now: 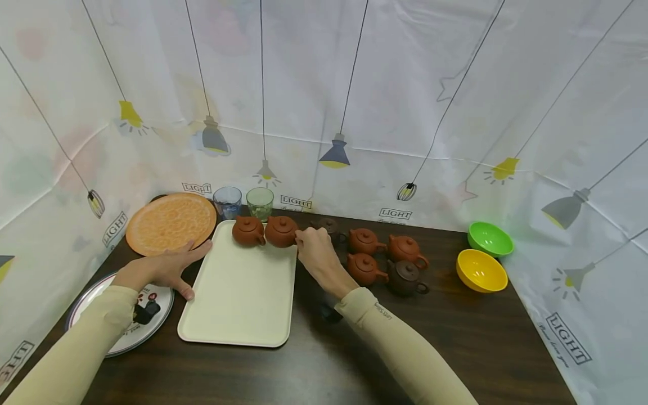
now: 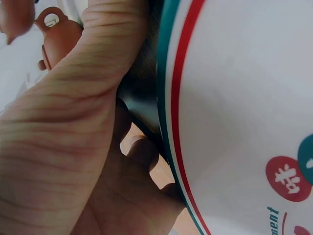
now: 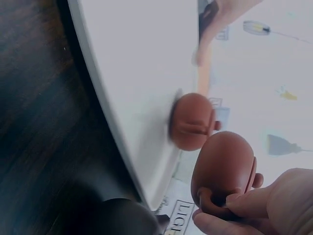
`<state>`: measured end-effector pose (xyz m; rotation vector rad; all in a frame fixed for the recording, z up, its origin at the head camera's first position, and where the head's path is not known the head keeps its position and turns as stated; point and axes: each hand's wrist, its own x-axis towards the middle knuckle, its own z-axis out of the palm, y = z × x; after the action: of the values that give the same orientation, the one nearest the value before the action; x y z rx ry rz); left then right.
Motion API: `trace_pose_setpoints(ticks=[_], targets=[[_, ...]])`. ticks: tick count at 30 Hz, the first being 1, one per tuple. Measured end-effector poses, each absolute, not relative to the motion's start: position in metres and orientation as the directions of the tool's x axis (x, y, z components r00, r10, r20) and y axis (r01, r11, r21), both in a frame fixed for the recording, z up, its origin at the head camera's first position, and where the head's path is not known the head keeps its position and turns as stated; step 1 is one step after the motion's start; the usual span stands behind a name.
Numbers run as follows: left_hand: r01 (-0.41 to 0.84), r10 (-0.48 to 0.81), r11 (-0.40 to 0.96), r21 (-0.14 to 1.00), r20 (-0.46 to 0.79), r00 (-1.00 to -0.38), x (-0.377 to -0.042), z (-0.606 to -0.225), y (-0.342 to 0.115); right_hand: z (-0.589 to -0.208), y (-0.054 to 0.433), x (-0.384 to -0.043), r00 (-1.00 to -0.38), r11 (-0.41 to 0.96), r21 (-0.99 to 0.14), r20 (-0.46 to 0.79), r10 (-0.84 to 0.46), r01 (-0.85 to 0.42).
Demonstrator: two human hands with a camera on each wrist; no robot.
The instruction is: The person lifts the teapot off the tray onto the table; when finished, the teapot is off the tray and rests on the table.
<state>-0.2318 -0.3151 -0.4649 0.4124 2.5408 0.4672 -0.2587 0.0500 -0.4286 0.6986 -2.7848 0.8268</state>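
Observation:
My right hand [image 1: 319,256] pinches the handle of a reddish-brown clay teapot [image 1: 280,232] between thumb and fingers. This teapot is over the back right corner of the cream tray [image 1: 243,298]; I cannot tell whether its base touches the tray. A second reddish-brown teapot [image 1: 247,231] sits at the tray's back left corner, its handle towards the held one. My left hand [image 1: 164,267] lies at the tray's left edge with fingers and thumb spread. In the right wrist view the pinched handle [image 3: 208,203] shows clearly.
Several red and dark brown teapots [image 1: 363,269] stand right of the tray. Green [image 1: 490,238] and yellow bowls [image 1: 481,271] are at the far right. Blue [image 1: 228,202] and green glasses [image 1: 260,203] stand behind the tray. A round orange-tan board [image 1: 170,224] and a white plate [image 1: 147,332] lie left.

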Motion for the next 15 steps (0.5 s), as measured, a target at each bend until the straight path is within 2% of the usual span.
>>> trace_pose_setpoints(ticks=[7, 15], targets=[[0.2, 0.377, 0.894, 0.4, -0.432, -0.819, -0.232, -0.465, -0.316, -0.421, 0.076, -0.232, -0.82, 0.688, -0.447, 0.287, -0.495, -0.572], [0.207, 0.385, 0.891, 0.405, -0.43, -0.817, -0.23, -0.461, -0.314, -0.433, 0.111, -0.197, -0.77, 0.635, -0.435, 0.358, -0.528, -0.638]])
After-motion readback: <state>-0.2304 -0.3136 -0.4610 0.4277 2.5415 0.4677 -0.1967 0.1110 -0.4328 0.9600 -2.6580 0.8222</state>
